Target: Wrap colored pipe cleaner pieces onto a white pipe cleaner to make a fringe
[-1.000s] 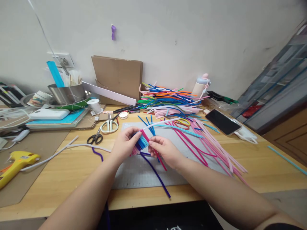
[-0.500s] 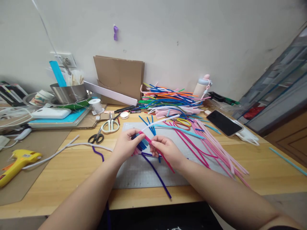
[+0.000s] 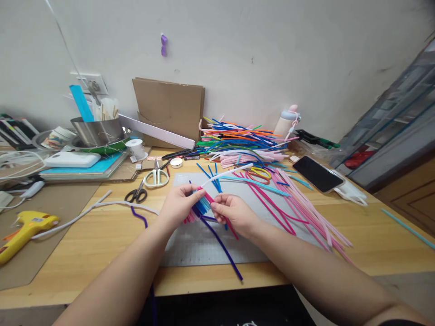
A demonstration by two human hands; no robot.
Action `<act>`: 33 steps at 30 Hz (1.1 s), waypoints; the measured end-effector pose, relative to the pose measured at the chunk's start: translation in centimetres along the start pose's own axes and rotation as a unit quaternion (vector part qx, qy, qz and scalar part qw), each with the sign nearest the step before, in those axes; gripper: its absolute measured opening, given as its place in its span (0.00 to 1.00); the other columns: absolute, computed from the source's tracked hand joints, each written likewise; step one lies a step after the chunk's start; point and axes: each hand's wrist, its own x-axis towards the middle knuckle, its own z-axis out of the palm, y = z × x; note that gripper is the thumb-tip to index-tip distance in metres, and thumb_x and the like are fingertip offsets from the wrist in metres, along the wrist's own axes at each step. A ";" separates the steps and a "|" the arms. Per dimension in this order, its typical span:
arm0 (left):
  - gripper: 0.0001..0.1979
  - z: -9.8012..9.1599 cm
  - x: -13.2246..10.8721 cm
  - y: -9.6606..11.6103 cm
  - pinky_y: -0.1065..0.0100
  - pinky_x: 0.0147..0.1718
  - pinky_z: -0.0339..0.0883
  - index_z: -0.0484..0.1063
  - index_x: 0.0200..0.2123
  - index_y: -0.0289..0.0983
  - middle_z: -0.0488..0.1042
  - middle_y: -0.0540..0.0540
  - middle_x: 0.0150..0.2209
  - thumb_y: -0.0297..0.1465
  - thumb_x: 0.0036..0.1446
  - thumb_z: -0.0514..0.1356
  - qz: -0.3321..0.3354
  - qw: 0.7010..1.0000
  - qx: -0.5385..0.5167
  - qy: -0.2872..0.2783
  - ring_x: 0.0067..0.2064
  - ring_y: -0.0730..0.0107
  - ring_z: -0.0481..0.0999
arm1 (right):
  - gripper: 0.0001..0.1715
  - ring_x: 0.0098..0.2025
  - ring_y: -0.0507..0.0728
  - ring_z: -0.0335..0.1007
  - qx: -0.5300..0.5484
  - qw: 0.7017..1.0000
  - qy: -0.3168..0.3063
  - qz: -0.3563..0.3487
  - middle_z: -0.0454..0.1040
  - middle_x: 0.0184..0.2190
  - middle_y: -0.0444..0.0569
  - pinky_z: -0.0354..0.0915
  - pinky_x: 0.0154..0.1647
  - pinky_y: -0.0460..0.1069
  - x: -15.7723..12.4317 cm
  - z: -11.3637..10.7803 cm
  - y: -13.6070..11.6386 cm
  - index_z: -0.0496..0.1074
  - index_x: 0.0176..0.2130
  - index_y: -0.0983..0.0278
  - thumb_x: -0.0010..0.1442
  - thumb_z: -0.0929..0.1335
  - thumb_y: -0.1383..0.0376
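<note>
My left hand (image 3: pixel 181 202) is closed around a bundle of pipe cleaners in blue, pink and purple, with a white pipe cleaner (image 3: pixel 228 172) sticking out up and to the right. Between the thumb and fingers of my right hand (image 3: pixel 234 213) is pinched a dark pink pipe cleaner (image 3: pixel 232 230), which runs across to the bundle in my left hand. A long purple pipe cleaner (image 3: pixel 224 251) hangs from the bundle over the grey cutting mat (image 3: pixel 190 253). My left fingers partly hide the bundle.
Pink pipe cleaners (image 3: pixel 306 208) are spread at the right of the mat, and a mixed pile (image 3: pixel 241 140) lies behind. Scissors with white handles (image 3: pixel 156 177) and black-handled scissors (image 3: pixel 136 194) lie left. A yellow glue gun (image 3: pixel 29 231) is far left; a phone (image 3: pixel 317 174) lies right.
The dark pink pipe cleaner's free end has drawn closer to my right hand and shifted left. My right hand has moved slightly left; the bundle has turned a little, showing more purple.
</note>
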 end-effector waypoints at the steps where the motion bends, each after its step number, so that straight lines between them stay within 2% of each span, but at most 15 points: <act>1: 0.16 0.0 0.0 0.0 0.73 0.18 0.64 0.70 0.28 0.34 0.73 0.49 0.19 0.42 0.47 0.60 -0.005 1.000 0.000 0.000 0.17 0.73 0.70 | 0.17 0.17 0.45 0.58 0.001 1.000 0.001 0.001 0.65 0.17 0.38 0.52 0.17 0.41 0.0 0.0 0.0 0.63 0.27 0.66 0.46 0.71 0.57; 12: 0.16 0.1 -0.2 0.3 0.73 0.15 0.62 0.69 0.28 0.34 0.72 0.50 0.17 0.43 0.46 0.60 -0.019 1.000 -0.020 0.004 0.16 0.73 0.69 | 0.17 0.16 0.45 0.58 -0.054 0.999 0.007 -0.007 0.65 0.15 0.39 0.52 0.16 0.41 0.1 -0.1 0.1 0.62 0.26 0.65 0.48 0.70 0.56; 18: 0.15 -0.1 -0.1 0.2 0.73 0.18 0.64 0.70 0.28 0.33 0.72 0.50 0.20 0.41 0.47 0.60 -0.002 0.999 -0.037 0.007 0.18 0.75 0.69 | 0.15 0.19 0.45 0.61 -0.048 0.998 -0.006 -0.038 0.68 0.21 0.41 0.55 0.18 0.41 0.1 0.0 -0.1 0.66 0.32 0.66 0.49 0.69 0.57; 25: 0.15 0.1 -0.1 -0.2 0.74 0.19 0.64 0.69 0.27 0.33 0.72 0.50 0.20 0.41 0.47 0.60 0.019 0.999 -0.028 0.022 0.19 0.75 0.69 | 0.15 0.17 0.45 0.61 -0.064 0.997 0.002 -0.036 0.68 0.18 0.40 0.56 0.18 0.41 -0.1 0.0 -0.1 0.64 0.28 0.66 0.48 0.70 0.57; 33: 0.15 0.2 -0.2 0.1 0.74 0.16 0.62 0.69 0.27 0.34 0.72 0.49 0.19 0.42 0.47 0.60 0.006 1.000 -0.003 0.027 0.17 0.74 0.69 | 0.16 0.15 0.45 0.60 -0.085 0.996 0.009 -0.029 0.68 0.17 0.40 0.53 0.15 0.40 0.0 -0.1 0.4 0.63 0.27 0.66 0.49 0.69 0.57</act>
